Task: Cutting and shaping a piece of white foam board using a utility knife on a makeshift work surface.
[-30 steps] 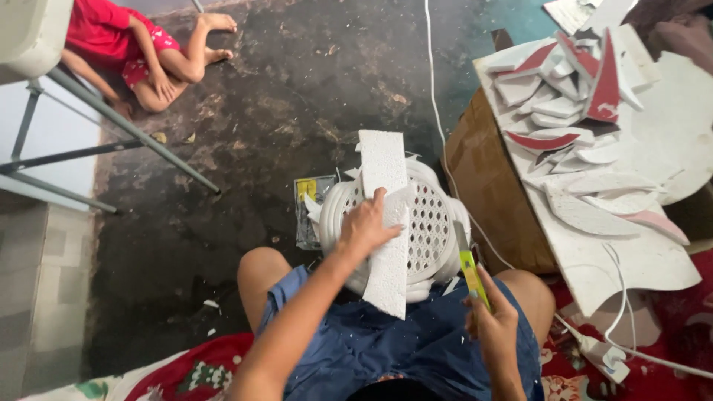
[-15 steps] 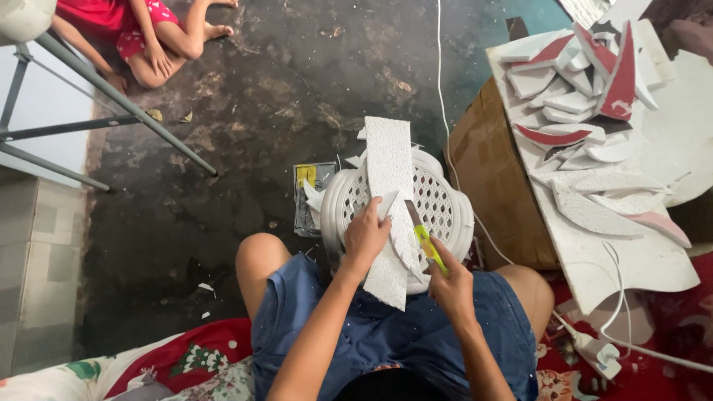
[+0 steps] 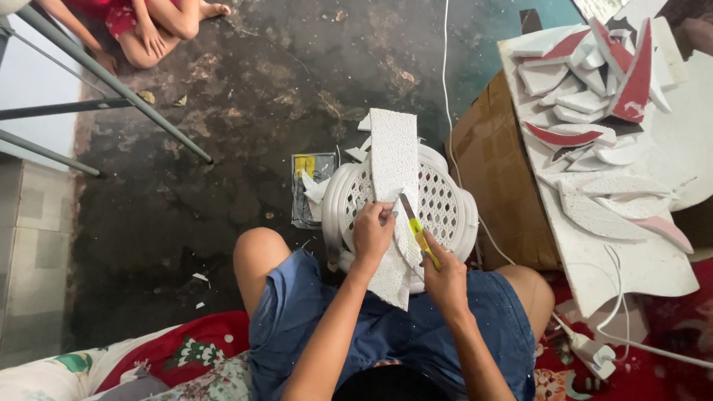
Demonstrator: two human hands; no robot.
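Where blade (image 3: 408, 207) meets: grainy white foam strip (image 3: 392, 160)

I'm looking at a makeshift home workshop: worn dark concrete floor (image 3: 245, 126), cut foam pieces (image 3: 594, 96) piling on a board over a cardboard box (image 3: 497, 178), floral bedding (image 3: 186, 356) lying nearby.

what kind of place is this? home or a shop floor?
Most likely a home used as a small craft workspace. The person sits low and cuts a white foam strip on a white plastic stool, over a worn dark concrete floor. Cut foam pieces are heaped on a board over a cardboard box.
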